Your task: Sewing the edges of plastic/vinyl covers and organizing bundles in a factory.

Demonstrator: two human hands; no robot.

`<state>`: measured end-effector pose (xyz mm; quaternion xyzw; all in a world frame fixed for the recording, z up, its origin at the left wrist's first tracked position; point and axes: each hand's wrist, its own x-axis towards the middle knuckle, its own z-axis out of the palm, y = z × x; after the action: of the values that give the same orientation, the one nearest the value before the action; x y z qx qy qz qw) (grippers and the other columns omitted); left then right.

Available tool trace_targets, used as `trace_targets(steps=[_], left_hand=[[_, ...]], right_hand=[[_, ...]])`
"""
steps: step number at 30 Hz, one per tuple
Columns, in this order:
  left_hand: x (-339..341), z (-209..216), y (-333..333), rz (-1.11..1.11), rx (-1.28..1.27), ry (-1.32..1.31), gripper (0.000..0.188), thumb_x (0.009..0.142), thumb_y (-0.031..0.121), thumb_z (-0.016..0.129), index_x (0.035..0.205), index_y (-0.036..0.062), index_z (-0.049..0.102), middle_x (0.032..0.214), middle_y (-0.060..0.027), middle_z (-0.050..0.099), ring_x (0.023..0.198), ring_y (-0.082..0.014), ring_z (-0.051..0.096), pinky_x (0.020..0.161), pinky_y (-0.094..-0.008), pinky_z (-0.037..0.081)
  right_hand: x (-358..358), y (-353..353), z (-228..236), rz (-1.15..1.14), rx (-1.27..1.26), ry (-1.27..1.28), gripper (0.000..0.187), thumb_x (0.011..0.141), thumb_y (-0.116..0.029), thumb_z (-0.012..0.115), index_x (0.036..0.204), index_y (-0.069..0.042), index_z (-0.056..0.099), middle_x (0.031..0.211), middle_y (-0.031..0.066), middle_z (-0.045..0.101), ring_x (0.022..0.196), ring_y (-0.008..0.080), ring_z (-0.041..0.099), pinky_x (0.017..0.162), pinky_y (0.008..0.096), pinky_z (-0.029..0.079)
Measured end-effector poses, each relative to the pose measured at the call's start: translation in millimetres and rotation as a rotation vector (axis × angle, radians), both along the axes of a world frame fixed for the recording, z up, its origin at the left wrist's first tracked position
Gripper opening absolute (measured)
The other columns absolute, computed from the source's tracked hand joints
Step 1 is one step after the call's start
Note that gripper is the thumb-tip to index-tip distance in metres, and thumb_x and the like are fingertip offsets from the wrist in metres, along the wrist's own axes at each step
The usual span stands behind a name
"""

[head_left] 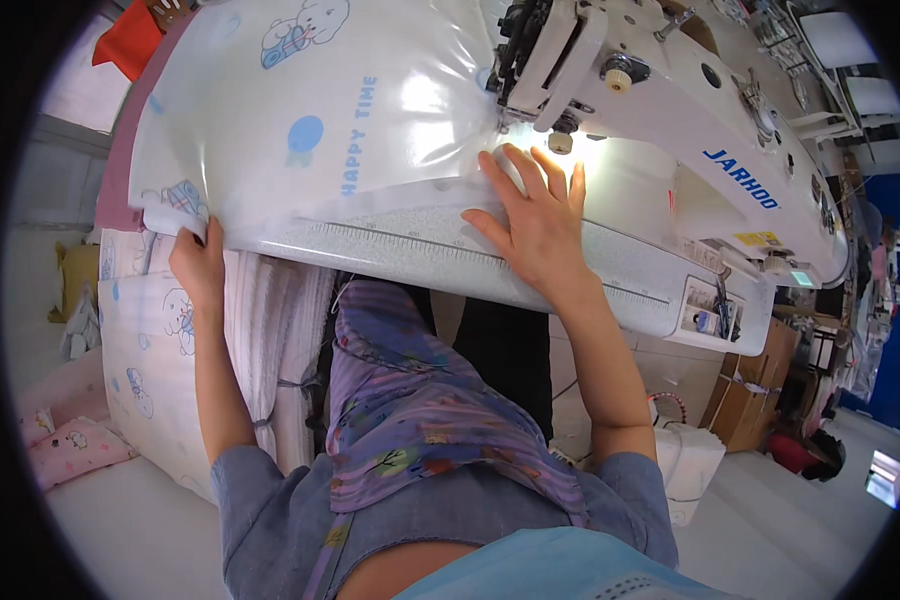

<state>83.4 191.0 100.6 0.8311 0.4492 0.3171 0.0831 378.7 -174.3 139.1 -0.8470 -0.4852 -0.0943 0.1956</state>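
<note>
A white plastic-looking sheet (240, 120) printed with blue cartoon dogs and balloons spreads over the left part of the sewing table (410, 245). At its near left corner, my left hand (200, 262) pinches the sheet's edge between thumb and fingers. My right hand (540, 215) lies with fingers spread, fingertips on the sheet's right end beside the lit needle area. Just beyond those fingertips stands the head of a white sewing machine (660, 110). The needle and presser foot are hard to make out in the glare.
Stacked printed sheets (135, 350) hang below the table at the left. A tray (710, 308) with small tools is set into the table's right end. Cardboard boxes (755, 385) and a white container (688, 465) stand on the floor at the right. An orange-red cloth (128, 42) lies far left.
</note>
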Motion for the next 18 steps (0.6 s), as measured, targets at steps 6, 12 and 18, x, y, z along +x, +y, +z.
trace_targets(steps=[6, 12, 18], left_hand=[[-32, -7, -89, 0.116, -0.163, 0.074, 0.043, 0.091, 0.031, 0.078, 0.081, -0.0097, 0.068, 0.064, -0.0195, 0.063, 0.057, -0.0194, 0.057, 0.057, -0.0391, 0.047], [-47, -15, -194, 0.131, -0.436, -0.118, 0.026, 0.093, 0.020, 0.076, 0.090, -0.0056, 0.073, 0.079, -0.0059, 0.071, 0.076, -0.0136, 0.061, 0.071, -0.0333, 0.051], [-58, 1, -221, -0.037, -1.802, -0.535, 0.028, 0.100, 0.030, 0.069, 0.108, 0.0035, 0.072, 0.088, 0.0021, 0.064, 0.076, -0.0047, 0.055, 0.069, -0.0212, 0.046]], right_hand=[[-51, -11, -6, 0.079, 0.233, 0.144, 0.048, 0.090, -0.037, 0.076, 0.129, -0.010, 0.069, 0.129, 0.0140, 0.060, 0.118, 0.0348, 0.056, 0.097, 0.0501, 0.042], [-153, 19, -49, 0.242, 0.400, 1.432, 0.036, 0.098, -0.021, 0.073, 0.128, -0.002, 0.066, 0.110, 0.0082, 0.070, 0.102, 0.0155, 0.066, 0.088, 0.0343, 0.053], [-184, 96, -71, 0.126, 0.835, 1.965, 0.032, 0.099, -0.021, 0.070, 0.125, -0.002, 0.065, 0.102, -0.0012, 0.069, 0.092, 0.0088, 0.064, 0.079, 0.0274, 0.053]])
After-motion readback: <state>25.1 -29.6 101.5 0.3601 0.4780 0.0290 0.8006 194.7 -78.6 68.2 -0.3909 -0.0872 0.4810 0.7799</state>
